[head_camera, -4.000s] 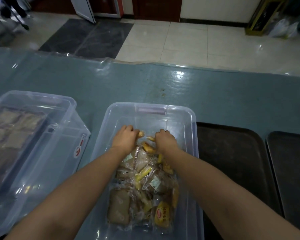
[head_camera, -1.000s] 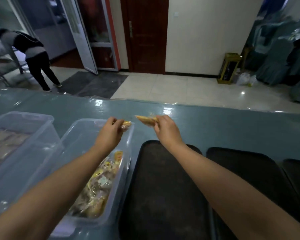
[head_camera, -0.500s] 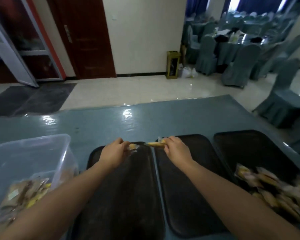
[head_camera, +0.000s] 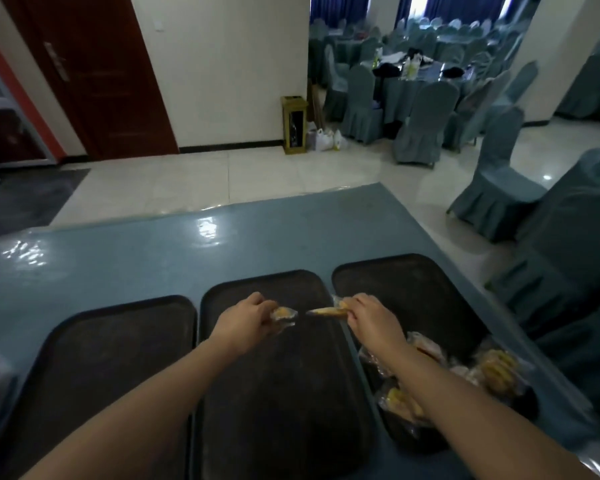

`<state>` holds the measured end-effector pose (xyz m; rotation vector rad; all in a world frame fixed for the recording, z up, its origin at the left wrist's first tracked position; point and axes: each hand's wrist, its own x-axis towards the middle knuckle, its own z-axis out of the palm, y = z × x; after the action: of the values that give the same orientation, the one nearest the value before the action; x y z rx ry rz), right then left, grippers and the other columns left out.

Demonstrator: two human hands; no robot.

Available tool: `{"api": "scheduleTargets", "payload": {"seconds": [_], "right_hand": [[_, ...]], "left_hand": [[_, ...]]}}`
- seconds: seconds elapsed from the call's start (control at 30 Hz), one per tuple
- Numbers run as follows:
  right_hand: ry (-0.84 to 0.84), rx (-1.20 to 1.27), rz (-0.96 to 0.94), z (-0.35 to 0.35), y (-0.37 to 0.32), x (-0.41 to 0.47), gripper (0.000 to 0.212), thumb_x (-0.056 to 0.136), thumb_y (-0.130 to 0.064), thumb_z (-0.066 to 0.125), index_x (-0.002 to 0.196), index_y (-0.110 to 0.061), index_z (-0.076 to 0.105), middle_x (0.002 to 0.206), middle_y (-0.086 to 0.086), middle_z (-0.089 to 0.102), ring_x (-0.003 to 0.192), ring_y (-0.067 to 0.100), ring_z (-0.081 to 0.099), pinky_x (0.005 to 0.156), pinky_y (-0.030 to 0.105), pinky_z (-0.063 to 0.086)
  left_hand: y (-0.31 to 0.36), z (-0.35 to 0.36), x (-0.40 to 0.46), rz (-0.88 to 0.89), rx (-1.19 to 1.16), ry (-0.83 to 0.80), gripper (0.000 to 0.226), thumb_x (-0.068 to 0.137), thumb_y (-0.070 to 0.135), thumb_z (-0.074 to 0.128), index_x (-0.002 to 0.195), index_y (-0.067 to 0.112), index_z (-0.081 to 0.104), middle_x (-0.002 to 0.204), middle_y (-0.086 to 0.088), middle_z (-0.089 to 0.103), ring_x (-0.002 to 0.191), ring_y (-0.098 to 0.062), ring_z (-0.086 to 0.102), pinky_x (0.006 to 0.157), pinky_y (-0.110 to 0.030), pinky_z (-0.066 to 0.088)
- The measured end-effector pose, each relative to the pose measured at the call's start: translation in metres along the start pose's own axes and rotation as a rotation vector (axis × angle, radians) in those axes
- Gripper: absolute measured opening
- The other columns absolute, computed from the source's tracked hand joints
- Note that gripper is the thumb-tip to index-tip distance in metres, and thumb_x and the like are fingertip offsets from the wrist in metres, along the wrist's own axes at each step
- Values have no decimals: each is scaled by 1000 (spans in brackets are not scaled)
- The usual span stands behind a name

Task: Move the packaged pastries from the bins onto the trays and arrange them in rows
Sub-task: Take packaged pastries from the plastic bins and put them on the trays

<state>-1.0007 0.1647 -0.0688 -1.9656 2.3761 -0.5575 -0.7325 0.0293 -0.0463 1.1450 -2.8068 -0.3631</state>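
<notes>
Left hand (head_camera: 243, 325) grip pinched on small clear-wrapped yellow pastry (head_camera: 283, 314); right hand (head_camera: 369, 317) grip pinched on long clear-wrapped yellow pastry (head_camera: 326, 311). Both held above the far end of the middle dark rectangular tray (head_camera: 257, 289), frame centre. Risk: slick wrap held only at the edge, so a packet may slip or land crooked. Loose wrapped pastry pile (head_camera: 492, 368) crowds right dark tray (head_camera: 413, 271) lower right; rows could muddle. Blue surface (head_camera: 153, 258) glossy.

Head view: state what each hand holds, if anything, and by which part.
Left hand pinches a packaged pastry by its near end; right hand grips another pastry by its right end.
</notes>
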Motion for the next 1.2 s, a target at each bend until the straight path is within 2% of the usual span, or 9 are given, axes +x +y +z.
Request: {"api": "scheduleTargets", "payload": {"seconds": [0.2, 0.47, 0.63, 0.73, 0.83, 0.93, 1.07, 1.13, 1.2], "right_hand": [[-101, -19, -16, -31, 117, -22, 21, 94, -23, 60, 115, -23, 66, 107, -8, 59, 98, 11, 56, 75, 27, 52], [-210, -75, 30, -47, 192, -23, 24, 97, -26, 54, 119, -24, 64, 107, -8, 56, 98, 10, 53, 72, 24, 45], [-249, -138, 62, -52, 239, -28, 24, 96, -25, 54, 117, -22, 65, 109, -4, 58, 103, 16, 57, 74, 30, 49], [-270, -168, 84, -57, 279, -25, 22, 96, -25, 55, 115, -21, 65, 108, -3, 58, 103, 18, 56, 73, 33, 51], [-282, -143, 121, -53, 327, -18, 19, 96, -24, 56, 110, -18, 67, 106, 0, 58, 102, 20, 57, 75, 35, 51], [-334, -86, 138, -43, 369, -12, 15, 96, -23, 56, 104, -16, 67, 104, 2, 59, 102, 22, 59, 79, 34, 49], [-409, -20, 167, -28, 403, 1, 19, 97, -23, 53, 110, -17, 65, 106, 2, 57, 101, 22, 57, 82, 35, 49], [-499, 32, 157, -21, 403, 1, 21, 97, -26, 54, 113, -16, 65, 106, 4, 57, 100, 24, 57, 83, 34, 47], [-719, 80, 30, -12, 398, -3, 30, 99, -30, 52, 121, -13, 62, 110, 7, 59, 100, 24, 58, 82, 29, 45]], "left_hand": [[99, 32, 33, -46, -30, -111, 48, 91, 58, 58, 133, 35, 56, 119, 8, 50, 100, -17, 60, 74, -35, 52], [161, 39, 80, 53, -4, -175, 47, 90, 63, 56, 131, 39, 55, 119, 10, 50, 100, -16, 59, 71, -30, 40], [197, 58, 127, 118, -6, -237, 44, 93, 56, 57, 133, 38, 52, 117, 8, 49, 100, -17, 59, 74, -32, 46], [230, 77, 156, 115, -35, -241, 46, 95, 48, 55, 139, 34, 50, 121, 5, 49, 102, -19, 59, 72, -32, 43], [261, 102, 187, 73, -77, -242, 49, 96, 47, 55, 142, 31, 48, 125, 5, 48, 106, -20, 58, 74, -33, 45], [291, 131, 211, -52, -201, -277, 55, 93, 54, 55, 142, 29, 48, 124, 6, 47, 105, -18, 57, 84, -37, 52], [323, 165, 242, -172, -290, -239, 46, 96, 54, 53, 136, 32, 46, 119, 9, 45, 100, -14, 54, 84, -36, 51], [333, 185, 244, -184, -279, -317, 44, 97, 49, 54, 135, 29, 46, 124, 4, 47, 107, -19, 55, 88, -39, 51], [339, 208, 234, -125, -207, -551, 55, 90, 44, 62, 140, 30, 42, 137, 1, 45, 120, -25, 53, 97, -43, 51]]}}
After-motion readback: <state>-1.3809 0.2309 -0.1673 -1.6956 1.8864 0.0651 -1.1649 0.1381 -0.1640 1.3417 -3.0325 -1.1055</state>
